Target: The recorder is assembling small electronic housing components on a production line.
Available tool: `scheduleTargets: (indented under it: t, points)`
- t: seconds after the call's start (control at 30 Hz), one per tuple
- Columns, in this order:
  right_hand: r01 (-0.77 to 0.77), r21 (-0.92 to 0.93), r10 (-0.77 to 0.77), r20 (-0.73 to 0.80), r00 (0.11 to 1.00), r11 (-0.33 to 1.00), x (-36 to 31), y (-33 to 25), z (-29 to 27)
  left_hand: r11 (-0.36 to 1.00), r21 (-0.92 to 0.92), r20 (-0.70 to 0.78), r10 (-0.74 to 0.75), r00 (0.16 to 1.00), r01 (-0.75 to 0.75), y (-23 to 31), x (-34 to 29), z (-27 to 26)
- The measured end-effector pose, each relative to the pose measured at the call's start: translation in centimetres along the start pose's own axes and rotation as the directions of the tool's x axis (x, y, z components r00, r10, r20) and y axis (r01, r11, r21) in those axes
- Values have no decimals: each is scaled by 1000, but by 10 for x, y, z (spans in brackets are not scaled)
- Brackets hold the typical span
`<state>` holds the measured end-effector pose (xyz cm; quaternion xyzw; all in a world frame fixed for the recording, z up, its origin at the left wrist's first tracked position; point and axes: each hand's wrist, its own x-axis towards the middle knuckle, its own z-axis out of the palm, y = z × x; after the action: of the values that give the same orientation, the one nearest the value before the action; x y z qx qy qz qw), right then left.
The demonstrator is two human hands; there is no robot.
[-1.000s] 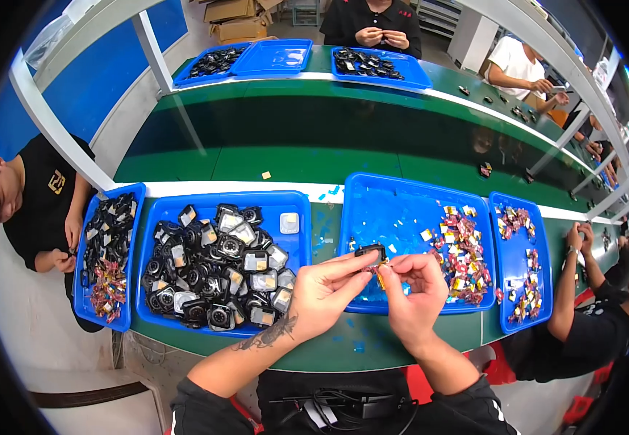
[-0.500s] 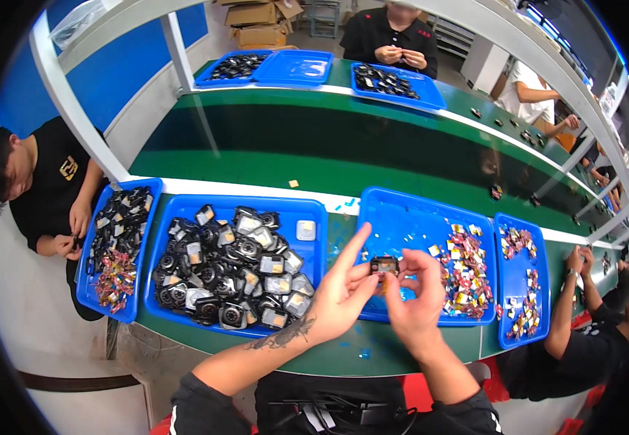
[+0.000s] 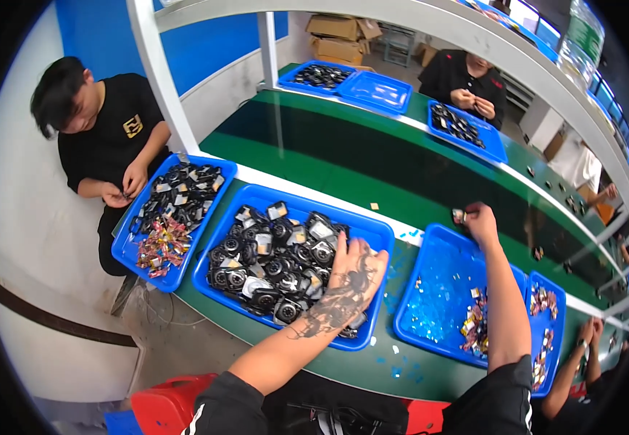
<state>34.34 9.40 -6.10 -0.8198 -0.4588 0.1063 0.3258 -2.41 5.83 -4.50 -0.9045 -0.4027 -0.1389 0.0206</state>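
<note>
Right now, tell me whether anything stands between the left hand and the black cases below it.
Nothing visible does: the left hand is over the black cases in the blue tray; contact is unclear.

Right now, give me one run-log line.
left hand: at black parts, blue tray | right hand: holding small part over green surface

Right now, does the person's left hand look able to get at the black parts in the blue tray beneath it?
Likely yes: the left hand is over the right side of the blue tray, close to the black parts, and nothing visible blocks the way; whether it holds anything is unclear.
</note>
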Motion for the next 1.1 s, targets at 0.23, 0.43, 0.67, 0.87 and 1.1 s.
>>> scheduleTargets:
  t: [0.23, 0.43, 0.67, 0.87, 1.1]
  points:
    - [213, -233, -273, -269, 924, 949, -27, -20, -8, 943, -330, -7, -45, 999, 40, 17, 0, -38]
    - [427, 202, -470, 282, 837, 882, -130, -176, 13, 877, -429, -454, -1, 891, -218, 6, -13, -58]
    - [683, 140, -688, 303, 660, 717, -177, -208, 83, 897, -420, -412, -324, 851, 138, -84, -41, -134]
    - [549, 199, -583, 313, 749, 812, -191, -227, 95, 904, -201, -496, -426, 757, 377, -185, -77, -121]
    - [596, 367, -688, 214, 693, 714, -200, -222, 59, 869, -377, -315, -445, 838, 320, -134, -73, -102]
